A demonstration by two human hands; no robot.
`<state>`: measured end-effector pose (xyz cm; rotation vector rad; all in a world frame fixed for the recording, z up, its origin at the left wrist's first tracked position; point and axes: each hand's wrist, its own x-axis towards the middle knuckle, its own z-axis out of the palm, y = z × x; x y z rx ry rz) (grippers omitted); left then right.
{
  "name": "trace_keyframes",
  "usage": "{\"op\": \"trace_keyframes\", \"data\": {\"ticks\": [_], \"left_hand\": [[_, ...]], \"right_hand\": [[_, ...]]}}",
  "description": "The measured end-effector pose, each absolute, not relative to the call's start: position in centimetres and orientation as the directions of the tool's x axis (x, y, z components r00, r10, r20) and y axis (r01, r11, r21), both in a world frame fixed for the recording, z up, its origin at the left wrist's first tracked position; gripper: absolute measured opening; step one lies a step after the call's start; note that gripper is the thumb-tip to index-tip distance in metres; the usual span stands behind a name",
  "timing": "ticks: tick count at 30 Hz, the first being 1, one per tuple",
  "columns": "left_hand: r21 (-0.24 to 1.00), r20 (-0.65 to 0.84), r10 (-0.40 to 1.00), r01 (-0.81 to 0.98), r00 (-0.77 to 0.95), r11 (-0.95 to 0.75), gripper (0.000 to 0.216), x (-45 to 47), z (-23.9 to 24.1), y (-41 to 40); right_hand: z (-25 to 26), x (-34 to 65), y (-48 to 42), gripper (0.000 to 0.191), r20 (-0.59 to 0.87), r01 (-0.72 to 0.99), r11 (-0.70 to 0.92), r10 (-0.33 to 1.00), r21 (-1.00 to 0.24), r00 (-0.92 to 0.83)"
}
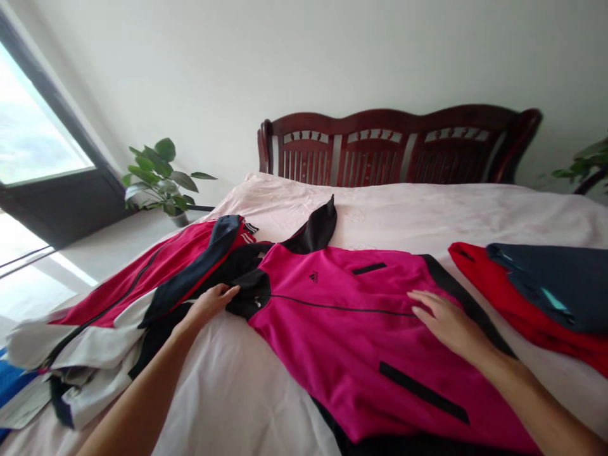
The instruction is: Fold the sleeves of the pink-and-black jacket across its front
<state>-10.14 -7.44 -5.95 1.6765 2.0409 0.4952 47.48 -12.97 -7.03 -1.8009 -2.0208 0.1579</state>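
The right hand (449, 324) lies open and flat on the pink jacket (346, 354), and the open left hand (208, 307) touches the black collar (249, 294) at 3 o'clock.

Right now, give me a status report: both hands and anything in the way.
Left hand at the black collar of the magenta Adidas jacket. Right hand flat on its front. Red-and-white track jacket piled beside the left hand.

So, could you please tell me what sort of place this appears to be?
This looks like a bedroom in a home: a carved wooden headboard, a pale bedspread, and a potted plant beside the window.
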Motion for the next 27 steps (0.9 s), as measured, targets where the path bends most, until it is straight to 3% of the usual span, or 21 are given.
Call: {"op": "trace_keyframes", "data": {"ticks": [4,10,13,16,18,21,24,27], "left_hand": [[0.493,-0.065,0.968,0.836,-0.243,0.242,0.048,-8.8,-5.9,-9.2],[0.511,0.013,0.955,0.823,-0.296,0.248,0.051,-7.0,-6.6,-11.0],[0.535,0.098,0.935,0.81,-0.34,0.239,0.05,-7.8,-6.2,-11.5],[0.517,0.184,0.933,0.838,-0.308,0.175,0.043,-8.4,-5.6,-12.2],[0.49,0.266,0.946,0.871,-0.187,0.034,0.037,-7.8,-5.5,-13.2],[0.462,0.306,0.938,0.836,0.163,-0.297,0.029,-5.3,-5.8,-15.6],[0.445,0.199,0.822,0.698,0.534,-0.561,0.03,-2.2,-6.1,-18.3],[0.374,0.172,0.682,0.593,0.711,-0.713,0.051,0.0,-6.2,-20.0]], "right_hand": [[-4.3,45.1,-22.3,0.037,0.28,0.842,0.178,0.959,-0.51,-0.033],[-2.7,45.0,-34.4,0.034,0.182,0.812,-0.049,0.965,-0.581,0.188],[-4.3,46.8,-39.1,0.034,0.117,0.858,-0.052,0.985,-0.511,0.129],[-6.9,48.4,-42.1,0.059,0.104,0.935,-0.007,0.993,-0.355,0.047],[-8.3,49.0,-42.7,0.07,0.146,0.968,0.001,0.989,-0.251,0.037],[-8.8,49.0,-41.7,0.064,0.226,0.976,0.006,0.973,-0.219,0.045],[-6.7,48.0,-40.2,0.054,0.221,0.931,-0.035,0.967,-0.362,0.123],[-3.0,46.6,-39.6,0.039,-0.044,0.79,-0.148,0.987,-0.596,0.152]]}}
